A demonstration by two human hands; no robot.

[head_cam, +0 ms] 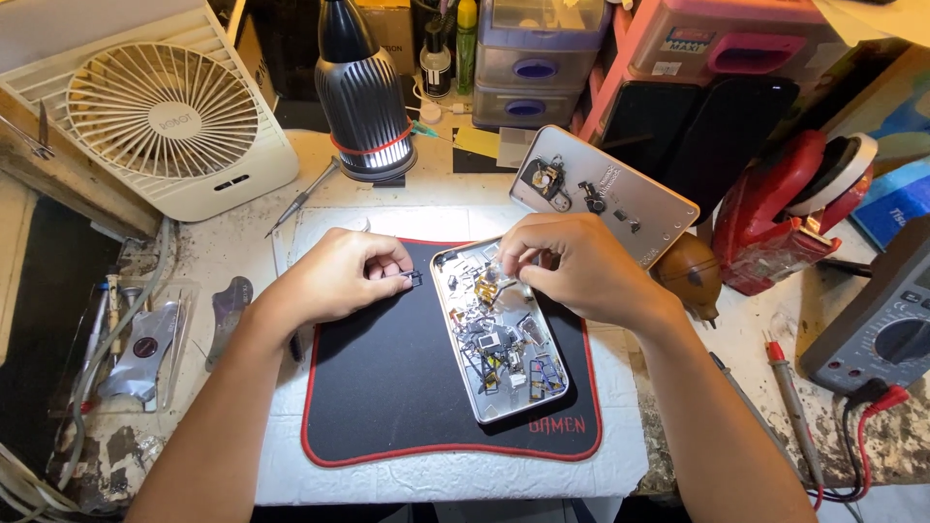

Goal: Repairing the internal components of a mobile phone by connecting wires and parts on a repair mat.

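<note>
The black mat (387,387) with its red edge lies nearest, under both hands. On it, just below the right hand (572,266), rests a silver tray (463,383) full of small phone parts. The right hand's fingers pinch narrowly at a part over the tray's top end. The left hand (339,276), just left of the tray, holds a small dark part (412,278) between its fingertips.

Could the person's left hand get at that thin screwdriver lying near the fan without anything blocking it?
Probably yes. The left hand rests on the black mat, pinching a small dark part, and the screwdriver lies on bare table just beyond it, between the fan and the lamp. Nothing lies between, though the fingers are occupied.
</note>
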